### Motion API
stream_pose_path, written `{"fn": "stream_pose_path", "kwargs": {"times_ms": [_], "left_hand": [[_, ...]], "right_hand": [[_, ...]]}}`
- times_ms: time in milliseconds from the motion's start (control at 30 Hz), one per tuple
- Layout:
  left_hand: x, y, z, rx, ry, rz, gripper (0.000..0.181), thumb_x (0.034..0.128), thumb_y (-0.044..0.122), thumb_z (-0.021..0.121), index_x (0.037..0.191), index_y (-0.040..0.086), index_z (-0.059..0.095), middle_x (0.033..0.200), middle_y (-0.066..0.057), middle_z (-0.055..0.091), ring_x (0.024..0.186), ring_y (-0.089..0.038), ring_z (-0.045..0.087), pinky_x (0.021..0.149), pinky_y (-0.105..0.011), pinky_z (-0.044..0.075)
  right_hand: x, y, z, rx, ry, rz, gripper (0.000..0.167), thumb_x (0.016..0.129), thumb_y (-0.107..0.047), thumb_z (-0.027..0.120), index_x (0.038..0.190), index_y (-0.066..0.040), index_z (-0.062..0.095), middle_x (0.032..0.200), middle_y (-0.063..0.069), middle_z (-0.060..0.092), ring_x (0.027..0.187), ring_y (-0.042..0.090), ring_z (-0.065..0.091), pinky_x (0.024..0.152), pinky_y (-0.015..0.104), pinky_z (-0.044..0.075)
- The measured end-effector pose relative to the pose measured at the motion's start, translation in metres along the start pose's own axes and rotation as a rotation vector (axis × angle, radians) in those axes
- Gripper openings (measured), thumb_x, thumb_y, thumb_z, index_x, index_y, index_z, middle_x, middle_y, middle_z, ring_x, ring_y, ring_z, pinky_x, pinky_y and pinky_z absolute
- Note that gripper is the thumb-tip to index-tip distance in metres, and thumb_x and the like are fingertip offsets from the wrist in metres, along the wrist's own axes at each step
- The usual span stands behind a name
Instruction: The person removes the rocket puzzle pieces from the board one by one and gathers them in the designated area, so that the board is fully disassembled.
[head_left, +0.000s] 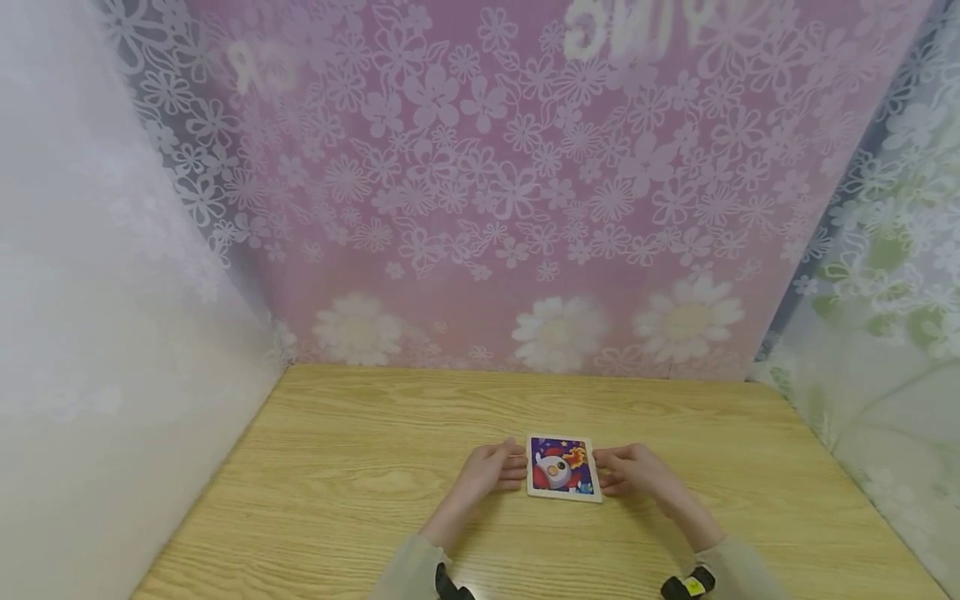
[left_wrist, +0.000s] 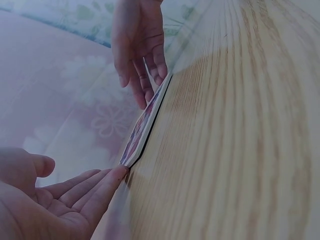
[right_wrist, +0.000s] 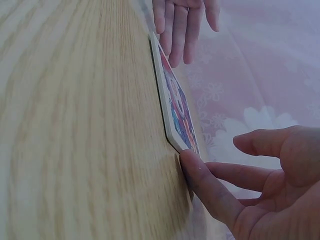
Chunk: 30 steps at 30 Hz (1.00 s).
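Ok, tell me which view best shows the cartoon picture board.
Head view: the cartoon picture board shows its whole front there, unobstructed. Both wrist views catch it at a steep slant, its front squeezed narrow.

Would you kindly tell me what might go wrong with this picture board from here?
The thin, square, cream-edged picture board lies flat on the yellowish wood-grain table, so a grip on its low edge might slip during a lift. With the left hand and right hand at opposite edges, an uneven push could slide or twist it.
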<state>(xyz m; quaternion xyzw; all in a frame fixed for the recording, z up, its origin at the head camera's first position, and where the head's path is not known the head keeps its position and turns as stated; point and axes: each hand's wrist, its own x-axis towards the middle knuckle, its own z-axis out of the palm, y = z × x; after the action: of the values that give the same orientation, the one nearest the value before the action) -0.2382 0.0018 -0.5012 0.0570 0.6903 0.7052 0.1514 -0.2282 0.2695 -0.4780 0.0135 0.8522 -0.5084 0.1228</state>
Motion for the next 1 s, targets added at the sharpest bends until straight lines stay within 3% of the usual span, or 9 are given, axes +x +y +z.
{"fn": "stream_pose_path", "kwargs": {"times_ms": [567,1000], "left_hand": [[-0.013,0.001,-0.021,0.034,-0.004,0.014,0.051,0.1104,0.028,0.042,0.128,-0.017,0.058,0.121,-0.031,0.066,0.106,-0.040,0.070,0.084,-0.042,0.060],[-0.019,0.001,-0.036,0.073,-0.009,0.011,0.051,0.1107,0.029,0.042,0.130,-0.016,0.058,0.123,-0.030,0.066,0.108,-0.037,0.070,0.085,-0.040,0.059]], "right_hand": [[0.001,-0.007,0.015,0.029,-0.109,-0.075,0.047,0.107,-0.018,0.051,0.128,0.024,0.054,0.112,0.027,0.069,0.082,0.023,0.071,0.072,0.038,0.062],[0.001,-0.016,0.029,0.028,-0.075,-0.053,0.047,0.106,-0.021,0.054,0.126,0.022,0.057,0.106,0.022,0.072,0.080,0.022,0.071,0.072,0.037,0.062]]}}
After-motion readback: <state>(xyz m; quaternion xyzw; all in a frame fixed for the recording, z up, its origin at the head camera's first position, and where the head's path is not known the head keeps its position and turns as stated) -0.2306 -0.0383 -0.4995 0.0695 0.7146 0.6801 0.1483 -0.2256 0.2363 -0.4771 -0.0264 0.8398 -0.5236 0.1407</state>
